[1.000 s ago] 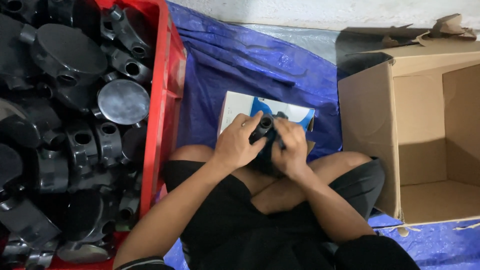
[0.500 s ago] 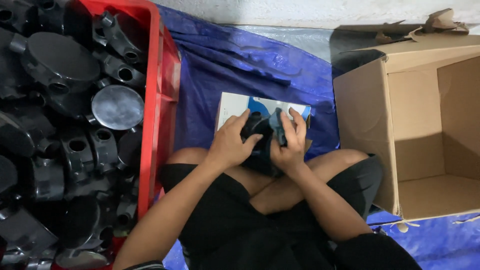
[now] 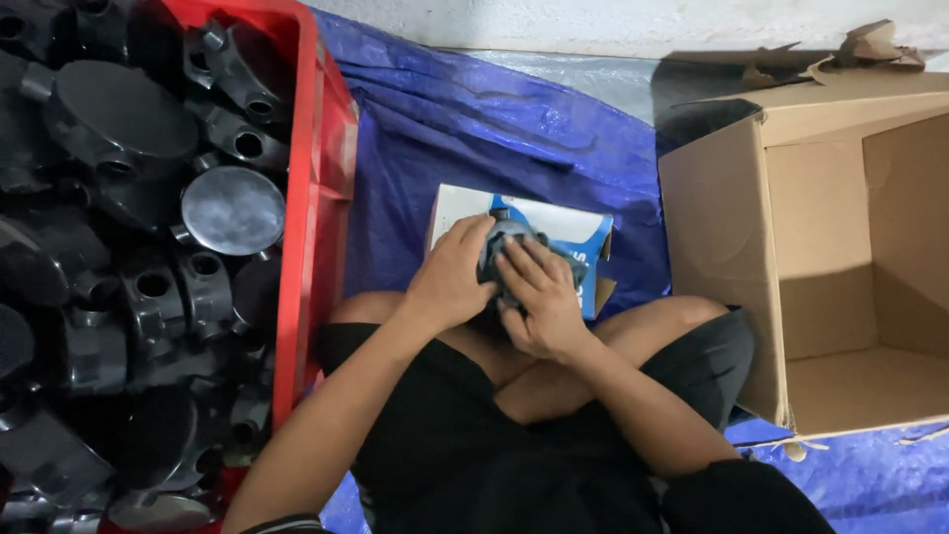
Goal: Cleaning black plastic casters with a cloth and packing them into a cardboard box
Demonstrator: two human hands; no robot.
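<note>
A blue tarpaulin covers the floor. At the left stands a red crate heaped with black round plastic fittings (some with short pipe sockets). At the right an open cardboard carton lies on its side, its inside bare. Near the middle, the seated person's crossed legs frame a small white and blue box lying flat on the tarpaulin just beyond the knees. Over that box the left hand and the right hand press together around a dark fitting in a clear bag, fingers curled close about it from both sides; most of it is hidden under them.
</note>
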